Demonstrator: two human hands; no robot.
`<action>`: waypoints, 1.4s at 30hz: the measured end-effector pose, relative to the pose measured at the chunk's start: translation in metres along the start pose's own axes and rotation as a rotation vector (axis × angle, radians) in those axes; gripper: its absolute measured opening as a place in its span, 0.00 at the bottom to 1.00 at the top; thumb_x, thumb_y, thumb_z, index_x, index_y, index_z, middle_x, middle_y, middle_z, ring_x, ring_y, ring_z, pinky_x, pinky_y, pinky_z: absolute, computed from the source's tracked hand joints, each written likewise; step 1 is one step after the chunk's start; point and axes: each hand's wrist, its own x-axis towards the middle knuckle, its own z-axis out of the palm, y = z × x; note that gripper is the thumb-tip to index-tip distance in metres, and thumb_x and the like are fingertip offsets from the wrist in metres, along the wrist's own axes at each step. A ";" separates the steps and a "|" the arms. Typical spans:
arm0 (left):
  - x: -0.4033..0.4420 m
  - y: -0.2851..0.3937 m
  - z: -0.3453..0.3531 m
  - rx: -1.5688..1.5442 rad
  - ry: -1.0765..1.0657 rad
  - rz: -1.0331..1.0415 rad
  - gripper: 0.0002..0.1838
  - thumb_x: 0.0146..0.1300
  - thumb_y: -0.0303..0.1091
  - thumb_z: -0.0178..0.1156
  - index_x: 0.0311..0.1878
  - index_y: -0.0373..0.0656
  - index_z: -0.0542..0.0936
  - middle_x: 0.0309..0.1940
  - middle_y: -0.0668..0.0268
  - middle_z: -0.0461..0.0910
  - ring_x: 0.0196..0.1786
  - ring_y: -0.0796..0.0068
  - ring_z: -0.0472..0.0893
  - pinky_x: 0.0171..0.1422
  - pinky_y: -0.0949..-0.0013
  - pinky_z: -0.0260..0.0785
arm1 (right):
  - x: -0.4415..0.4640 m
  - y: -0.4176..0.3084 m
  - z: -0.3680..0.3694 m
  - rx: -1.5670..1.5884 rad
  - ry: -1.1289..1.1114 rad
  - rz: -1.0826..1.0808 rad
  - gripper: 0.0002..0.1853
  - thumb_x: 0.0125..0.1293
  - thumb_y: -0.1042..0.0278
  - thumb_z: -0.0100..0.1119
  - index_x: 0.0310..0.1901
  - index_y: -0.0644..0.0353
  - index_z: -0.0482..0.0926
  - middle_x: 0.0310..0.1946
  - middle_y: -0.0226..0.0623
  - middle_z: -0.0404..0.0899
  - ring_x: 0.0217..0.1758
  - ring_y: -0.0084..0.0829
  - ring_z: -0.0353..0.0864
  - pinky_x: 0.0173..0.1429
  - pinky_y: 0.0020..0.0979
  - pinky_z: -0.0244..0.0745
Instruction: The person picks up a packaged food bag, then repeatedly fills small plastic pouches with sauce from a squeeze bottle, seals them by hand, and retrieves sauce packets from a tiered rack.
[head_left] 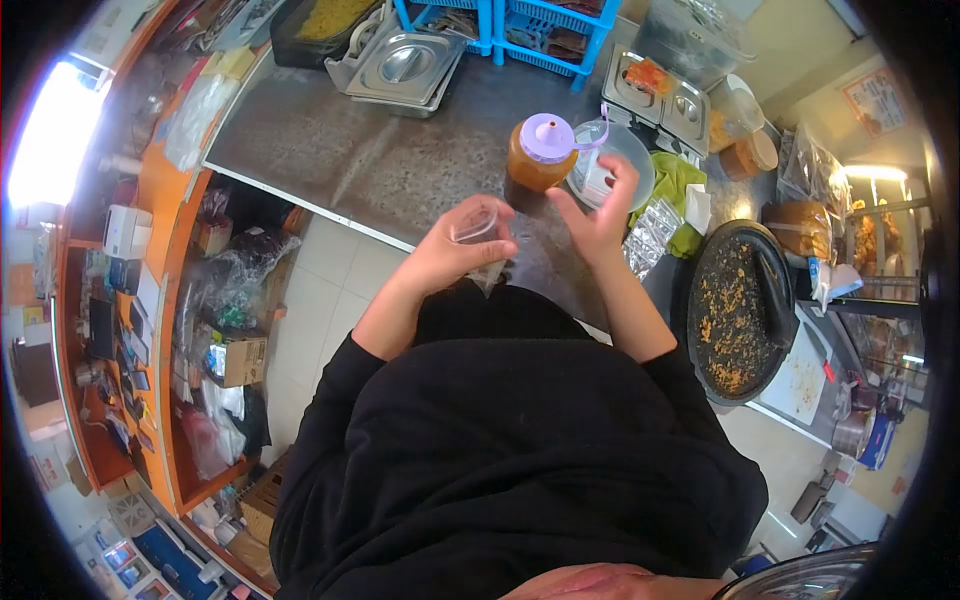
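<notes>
My left hand [448, 248] is wrapped round a small clear plastic cup [478, 228], held over the table's front edge. My right hand [598, 226] is open, thumb and fingers apart, just in front of a squeeze bottle [530, 172] of brown sauce. The bottle stands upright with a lilac nozzle lid, its small cap hanging open to the right. Behind my right hand sits a round clear plastic tub [632, 160], its contents partly hidden by the fingers.
A green cloth [684, 178] and a foil packet [652, 236] lie to the right. A large dark pan [735, 310] with crumbs stands at the right edge. Lidded steel trays [408, 68] and blue baskets [545, 50] line the back. Orange shelving [160, 300] stands left.
</notes>
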 end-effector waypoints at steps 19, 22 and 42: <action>-0.007 0.019 -0.003 0.527 0.355 0.100 0.18 0.50 0.30 0.73 0.43 0.38 0.77 0.29 0.69 0.79 0.34 0.82 0.74 0.39 0.74 0.66 | 0.086 -0.027 -0.016 -0.599 -0.125 -0.725 0.31 0.47 0.67 0.73 0.56 0.41 0.73 0.58 0.21 0.77 0.66 0.30 0.71 0.66 0.40 0.45; -0.004 0.022 0.001 0.591 0.346 0.117 0.19 0.50 0.31 0.73 0.43 0.37 0.77 0.27 0.68 0.78 0.33 0.81 0.74 0.38 0.73 0.66 | 0.096 -0.028 -0.022 -0.649 -0.053 -0.860 0.27 0.51 0.66 0.67 0.54 0.30 0.76 0.58 0.12 0.77 0.65 0.24 0.71 0.68 0.41 0.41; 0.001 0.016 0.010 0.480 0.236 0.114 0.19 0.57 0.31 0.69 0.48 0.34 0.74 0.37 0.61 0.80 0.43 0.76 0.80 0.51 0.69 0.73 | 0.115 -0.062 -0.040 -0.748 0.028 -1.039 0.13 0.65 0.58 0.56 0.48 0.20 0.78 0.53 0.02 0.80 0.60 0.16 0.76 0.70 0.41 0.38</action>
